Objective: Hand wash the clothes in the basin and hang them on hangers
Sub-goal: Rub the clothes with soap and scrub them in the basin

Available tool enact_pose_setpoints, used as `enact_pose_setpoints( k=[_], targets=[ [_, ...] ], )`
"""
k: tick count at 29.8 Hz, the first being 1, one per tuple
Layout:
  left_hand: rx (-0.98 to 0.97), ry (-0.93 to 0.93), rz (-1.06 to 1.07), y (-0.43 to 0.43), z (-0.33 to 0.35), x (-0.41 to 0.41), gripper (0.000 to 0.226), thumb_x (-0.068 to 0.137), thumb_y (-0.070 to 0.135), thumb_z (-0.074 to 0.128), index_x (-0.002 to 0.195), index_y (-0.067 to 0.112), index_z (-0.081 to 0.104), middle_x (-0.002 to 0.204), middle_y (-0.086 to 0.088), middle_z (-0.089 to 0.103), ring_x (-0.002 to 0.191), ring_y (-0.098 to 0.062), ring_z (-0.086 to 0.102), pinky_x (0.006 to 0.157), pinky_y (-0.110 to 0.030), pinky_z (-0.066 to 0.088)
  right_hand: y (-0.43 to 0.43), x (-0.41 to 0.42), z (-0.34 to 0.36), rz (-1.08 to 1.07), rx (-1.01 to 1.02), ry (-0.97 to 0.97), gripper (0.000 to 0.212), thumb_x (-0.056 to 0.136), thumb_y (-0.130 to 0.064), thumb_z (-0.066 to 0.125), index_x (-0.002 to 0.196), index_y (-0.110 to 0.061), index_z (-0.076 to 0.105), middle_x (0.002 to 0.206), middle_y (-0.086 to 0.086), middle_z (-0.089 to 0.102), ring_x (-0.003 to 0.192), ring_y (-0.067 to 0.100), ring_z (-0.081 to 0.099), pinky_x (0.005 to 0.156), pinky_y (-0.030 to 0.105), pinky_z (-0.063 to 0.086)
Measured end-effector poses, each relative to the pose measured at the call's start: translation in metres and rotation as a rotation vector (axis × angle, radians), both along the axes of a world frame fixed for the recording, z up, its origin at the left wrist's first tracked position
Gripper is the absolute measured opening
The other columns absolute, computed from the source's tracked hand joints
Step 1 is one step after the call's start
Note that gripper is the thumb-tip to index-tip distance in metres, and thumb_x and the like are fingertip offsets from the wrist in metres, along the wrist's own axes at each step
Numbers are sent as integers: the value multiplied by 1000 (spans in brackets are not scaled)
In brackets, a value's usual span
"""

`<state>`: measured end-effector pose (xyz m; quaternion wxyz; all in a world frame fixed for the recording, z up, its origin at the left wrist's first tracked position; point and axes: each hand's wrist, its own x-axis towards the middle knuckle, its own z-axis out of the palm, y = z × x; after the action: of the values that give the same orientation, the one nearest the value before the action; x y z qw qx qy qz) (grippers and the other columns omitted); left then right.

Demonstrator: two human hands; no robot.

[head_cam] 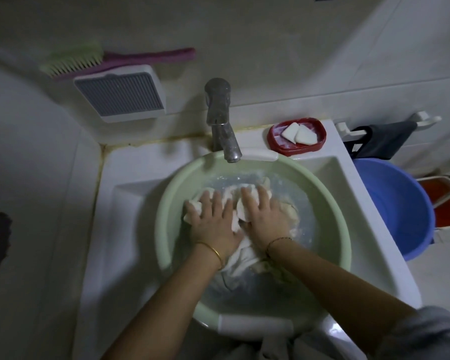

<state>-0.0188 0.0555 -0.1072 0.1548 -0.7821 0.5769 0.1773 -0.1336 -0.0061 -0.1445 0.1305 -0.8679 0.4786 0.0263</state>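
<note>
A round pale-green plastic basin [164, 224] sits in the white ceramic sink [107, 229], holding cloudy, soapy water and a bunched-up white garment [244, 258]. Both of the person's hands are down in it, side by side and almost touching. The left hand [213, 222] lies on top of the wet cloth with its fingers spread and fairly straight, pressing down — folds of white fabric bulge out by its fingertips and between the two hands. The right hand [264, 216] presses on the cloth just beside it, fingers reaching forward over a lump of fabric; they look slightly bent, but the blur is too strong for me to tell whether they clutch the cloth or only push it. A thin gold bangle [213, 252] circles the left wrist and a fine dark cord bracelet [277, 242] the right.

The dull metal tap [220, 120] stands at the back, its spout over the basin's far rim. To its right, on the sink ledge, a red oval soap dish [273, 141] holds two white pieces of soap [298, 135]. On the wall to the left hangs a grey ribbed square tray [120, 93], with a green-bristled brush on a pink handle [73, 59] above it. Right of the sink — lower down — is a blue plastic tub [400, 206], and a dark cloth [382, 139] hangs over a white wall rail.
</note>
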Motion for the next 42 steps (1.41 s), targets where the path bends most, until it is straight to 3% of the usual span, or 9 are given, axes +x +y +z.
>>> enact_pose_setpoints(
  k=[7, 12, 17, 23, 26, 29, 34, 38, 42],
  targets=[
    [327, -74, -46, 5, -24, -3, 97, 84, 75, 28, 151, 13, -5, 156, -14, 13, 142, -32, 13, 112, -61, 4, 11, -1, -14, 202, 127, 430, 58, 101, -22, 35, 149, -3, 10, 154, 22, 10, 135, 39, 29, 106, 43, 34],
    [-86, -45, 162, 0, -9, 3, 66, 89, 58, 41, 135, 12, 31, 133, -16, 44, 119, -32, 44, 92, -43, 46, -16, 1, 7, -167, 359, -133, 28, 89, -15, 55, 116, -23, 57, 125, 5, 55, 112, 25, 54, 100, 34, 43],
    [-3, -80, -105, 1, -10, -8, 90, 87, 71, 28, 149, 22, -15, 157, -20, -8, 143, -42, -1, 110, -63, 3, -12, -1, 13, -401, 155, -688, 25, 95, -21, 48, 119, -22, 53, 115, -4, 52, 90, 11, 50, 91, 35, 45],
    [340, 68, 13, 3, -33, -2, 98, 75, 72, 48, 150, 17, 17, 153, -14, 24, 139, -34, 25, 114, -47, 19, 5, -6, -19, 56, 57, 179, 62, 100, -18, 35, 150, -14, -1, 154, 20, 7, 125, 40, 40, 90, 40, 49],
    [542, 175, 20, 7, -28, -2, 68, 84, 53, 48, 140, 14, 42, 146, -11, 40, 132, -34, 38, 112, -47, 29, 5, -6, -12, 122, 145, 503, 54, 101, -17, 33, 149, -4, 13, 154, 21, 16, 135, 40, 30, 108, 45, 33],
    [410, 149, -95, 4, -22, 1, 62, 90, 50, 43, 142, 18, 37, 147, -11, 36, 130, -34, 37, 108, -46, 32, -16, -4, 18, -42, 542, 144, 39, 99, -17, 42, 136, -5, 44, 140, 18, 44, 128, 34, 42, 105, 39, 34],
    [-139, 27, 15, -2, -11, 1, 80, 85, 56, 53, 145, 13, 20, 149, -21, 19, 138, -36, 20, 112, -44, 22, -21, -3, 12, -314, 191, -339, 24, 91, -16, 51, 113, -12, 44, 124, 12, 40, 99, 31, 52, 88, 40, 46],
    [97, 45, -76, -2, -18, -1, 97, 87, 61, 46, 150, 16, -13, 157, -18, -10, 145, -37, -6, 118, -50, 4, -3, -14, 2, -3, -3, 111, 61, 92, -7, 46, 145, -19, 18, 150, 16, 14, 125, 39, 38, 88, 43, 48],
    [343, 148, -9, 3, -25, -3, 71, 86, 45, 58, 144, 11, 33, 148, -13, 35, 135, -32, 35, 110, -42, 30, 2, -14, -8, 102, 93, 407, 64, 96, -3, 35, 151, -11, 4, 154, 15, 11, 134, 35, 30, 101, 39, 44]
  ],
)
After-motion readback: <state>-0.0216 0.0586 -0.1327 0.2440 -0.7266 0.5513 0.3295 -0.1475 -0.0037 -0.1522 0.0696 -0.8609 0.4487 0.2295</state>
